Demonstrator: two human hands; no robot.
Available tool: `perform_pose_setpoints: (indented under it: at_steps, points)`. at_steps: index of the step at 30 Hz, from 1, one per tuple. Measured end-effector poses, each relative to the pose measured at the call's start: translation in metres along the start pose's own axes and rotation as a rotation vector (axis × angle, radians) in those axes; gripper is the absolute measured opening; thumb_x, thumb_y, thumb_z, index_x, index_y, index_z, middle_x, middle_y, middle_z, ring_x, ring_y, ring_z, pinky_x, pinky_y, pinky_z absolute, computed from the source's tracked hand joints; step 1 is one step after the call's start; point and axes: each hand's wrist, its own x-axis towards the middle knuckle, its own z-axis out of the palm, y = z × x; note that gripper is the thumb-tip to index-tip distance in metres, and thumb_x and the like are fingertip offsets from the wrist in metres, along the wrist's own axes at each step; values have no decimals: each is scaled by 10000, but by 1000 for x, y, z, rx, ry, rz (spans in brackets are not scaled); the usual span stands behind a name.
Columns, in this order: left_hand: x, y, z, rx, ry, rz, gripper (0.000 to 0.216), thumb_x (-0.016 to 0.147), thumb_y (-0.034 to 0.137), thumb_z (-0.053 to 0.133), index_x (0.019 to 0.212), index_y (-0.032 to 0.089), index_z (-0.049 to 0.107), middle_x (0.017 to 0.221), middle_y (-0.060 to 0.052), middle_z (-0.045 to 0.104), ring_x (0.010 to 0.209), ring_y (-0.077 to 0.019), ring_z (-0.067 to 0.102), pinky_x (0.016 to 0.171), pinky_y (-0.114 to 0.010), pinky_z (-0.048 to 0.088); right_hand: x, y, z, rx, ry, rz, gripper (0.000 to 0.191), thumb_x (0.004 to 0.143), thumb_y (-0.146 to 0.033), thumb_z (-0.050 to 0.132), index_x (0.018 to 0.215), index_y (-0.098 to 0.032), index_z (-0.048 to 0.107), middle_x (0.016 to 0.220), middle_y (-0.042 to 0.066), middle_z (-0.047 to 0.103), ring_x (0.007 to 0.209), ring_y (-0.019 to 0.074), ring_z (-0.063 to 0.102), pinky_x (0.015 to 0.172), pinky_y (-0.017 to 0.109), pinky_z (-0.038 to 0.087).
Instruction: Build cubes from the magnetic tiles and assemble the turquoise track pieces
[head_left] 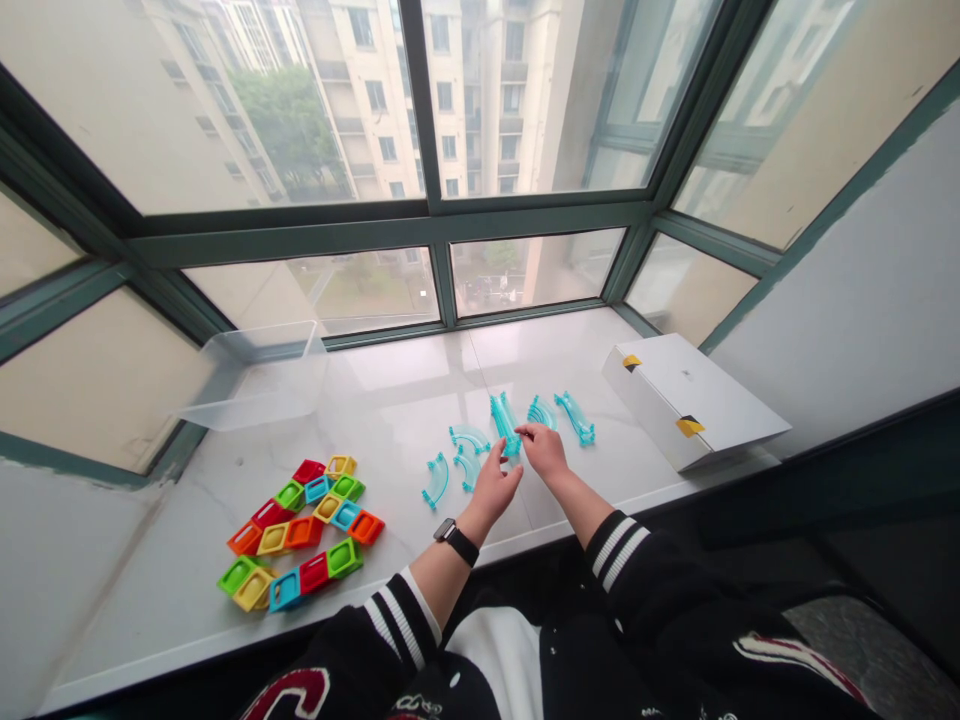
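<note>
Straight translucent teal track pieces [504, 415] lie side by side in a bunch in the middle of the white ledge. My left hand [496, 487], with a dark watch on its wrist, is at their near end, thumb and fingers apart. From the right, my right hand [543, 450] has its fingertips pressed together on the near end of a straight piece; the exact grip is small in view. Curved teal pieces [469, 438] rest left of the bunch, one curved piece [435, 480] farther out. More curved pieces [540, 412] lie behind my right hand, beside another teal piece [576, 418].
Several coloured blocks [304, 530] in red, green, yellow, blue and orange lie in rows at the left. A clear plastic bin [259, 385] stands behind them. At the right is a white box [694, 400] with yellow-black tabs. Windows border the ledge's back.
</note>
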Motion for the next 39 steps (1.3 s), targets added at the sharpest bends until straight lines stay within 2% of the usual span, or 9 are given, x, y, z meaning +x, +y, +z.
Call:
perform_pose_setpoints:
  at_steps: [12,28,39]
  points:
    - [2,-4,1,15,20,-2,700,873,295,698,1537,243,482,1602,-162,490,1285,-304,600,972,-427,550,-3,-1,-2,-32,-44,-17,284,927,-114,595,1016,-257,824,1079,32,815,962,200,746,918,314,561]
    - [0,-5,0,2,21,-13,722,845,303,730,1527,272,494,1608,-138,496,1299,-312,603,985,-432,551,-6,-2,-4,-67,-30,-57,275,936,-122,595,1000,-268,818,1070,24,819,1002,206,751,906,301,558]
    - [-1,-9,0,81,2,20,705,878,313,693,1547,247,479,1620,-164,472,1315,-323,592,1006,-466,542,-6,-2,-3,-73,-35,-70,270,943,-128,596,1020,-261,819,1078,34,818,1008,210,750,917,312,562]
